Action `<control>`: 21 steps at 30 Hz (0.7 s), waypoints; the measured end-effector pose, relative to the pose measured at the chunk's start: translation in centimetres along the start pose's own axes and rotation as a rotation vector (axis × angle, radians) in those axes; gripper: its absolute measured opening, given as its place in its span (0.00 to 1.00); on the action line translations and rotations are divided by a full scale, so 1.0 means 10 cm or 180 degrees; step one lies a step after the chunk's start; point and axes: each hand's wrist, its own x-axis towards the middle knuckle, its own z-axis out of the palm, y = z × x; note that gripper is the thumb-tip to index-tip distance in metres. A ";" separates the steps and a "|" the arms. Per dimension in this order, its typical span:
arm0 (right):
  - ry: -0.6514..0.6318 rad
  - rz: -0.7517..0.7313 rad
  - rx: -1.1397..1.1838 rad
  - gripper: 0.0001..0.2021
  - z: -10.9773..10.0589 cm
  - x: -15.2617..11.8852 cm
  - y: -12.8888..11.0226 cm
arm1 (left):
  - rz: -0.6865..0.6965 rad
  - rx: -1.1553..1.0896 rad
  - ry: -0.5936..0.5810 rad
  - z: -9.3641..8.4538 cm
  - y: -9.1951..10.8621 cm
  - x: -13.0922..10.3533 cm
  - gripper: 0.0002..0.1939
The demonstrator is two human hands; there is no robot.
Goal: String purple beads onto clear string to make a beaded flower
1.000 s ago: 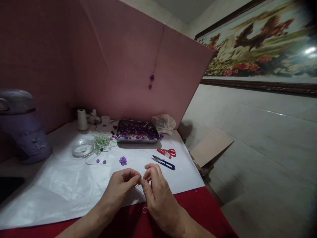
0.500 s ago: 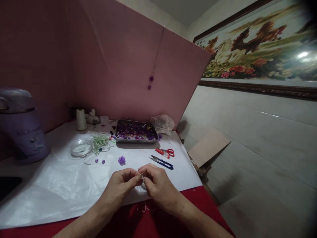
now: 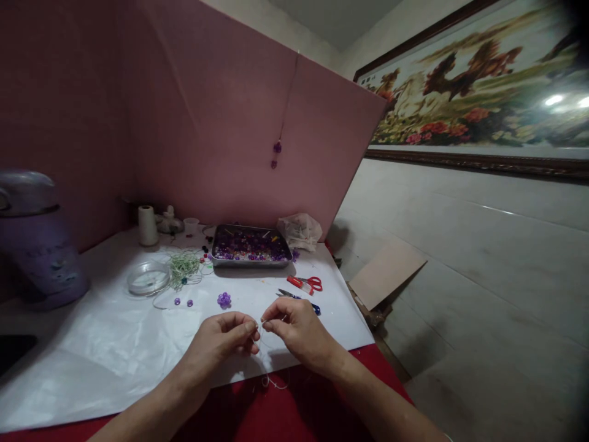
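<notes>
Thumb and forefinger of my left hand [image 3: 230, 336] are pinched on a thin pale cord [image 3: 263, 359]. Just to its right, my right hand [image 3: 299, 331] pinches the same cord, with a small gap between the fingertips. The cord's loose end hangs in a curl over the red cloth [image 3: 317, 393] at the front edge. Beyond my hands lies a purple bead cluster [image 3: 224, 300], with two single purple beads [image 3: 183, 302] left of it. Thread snips [image 3: 294, 296] with a dark blue handle lie behind my right hand, which partly hides them.
A metal tray [image 3: 251, 264] of purple beads stands at the back, beside a plastic bag [image 3: 301, 230]. Red scissors [image 3: 313, 283] lie at right. A green cord tangle [image 3: 184, 265], clear spool [image 3: 148, 278], thread cone [image 3: 147, 225] and purple bottle [image 3: 43, 245] are leftward.
My hands have drawn slightly apart, and the small loop of cord between the fingertips has opened out. My right hand has risen a little, covering part of the snips. The view has shifted slightly.
</notes>
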 end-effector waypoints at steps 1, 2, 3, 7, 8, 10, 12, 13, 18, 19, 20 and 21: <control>-0.0059 0.0088 0.0097 0.05 -0.01 0.01 0.00 | -0.0028 -0.0030 -0.0008 0.00 -0.01 0.00 0.10; -0.0123 0.0188 0.0213 0.05 -0.01 0.01 0.01 | -0.0040 -0.0041 -0.0018 0.00 -0.01 0.00 0.10; -0.0184 0.0286 0.0335 0.05 -0.01 0.02 0.02 | -0.0039 -0.0035 -0.0025 -0.01 -0.02 0.00 0.10; -0.0362 0.0578 0.0690 0.03 -0.01 0.02 0.08 | -0.0033 0.0078 -0.0017 -0.01 -0.01 0.00 0.10; -0.0331 0.0578 0.0704 0.03 -0.01 0.03 0.09 | -0.0034 0.0097 -0.0012 -0.01 0.00 0.00 0.10; -0.0184 0.0485 0.0703 0.03 -0.03 0.05 0.11 | -0.0040 0.0095 0.0038 0.00 0.02 -0.01 0.10; -0.0047 0.0375 0.0864 0.03 -0.07 0.09 0.10 | -0.0083 0.0054 0.0119 0.02 0.04 -0.02 0.10; -0.0032 0.0340 0.1045 0.04 -0.10 0.11 0.07 | -0.0111 0.0024 0.0154 0.02 0.04 -0.02 0.10; -0.0076 0.0044 0.2193 0.08 -0.25 0.20 -0.13 | -0.0228 -0.0062 0.0229 0.03 0.03 -0.02 0.11; -0.0047 -0.0032 0.2341 0.08 -0.29 0.22 -0.16 | -0.0232 -0.0060 0.0254 0.03 0.02 -0.01 0.12; -0.0007 -0.0099 0.2462 0.07 -0.32 0.24 -0.20 | -0.0232 -0.0061 0.0284 0.03 0.02 -0.01 0.12; 0.0039 -0.0161 0.2560 0.07 -0.35 0.26 -0.22 | -0.0233 -0.0061 0.0316 0.03 0.01 0.00 0.12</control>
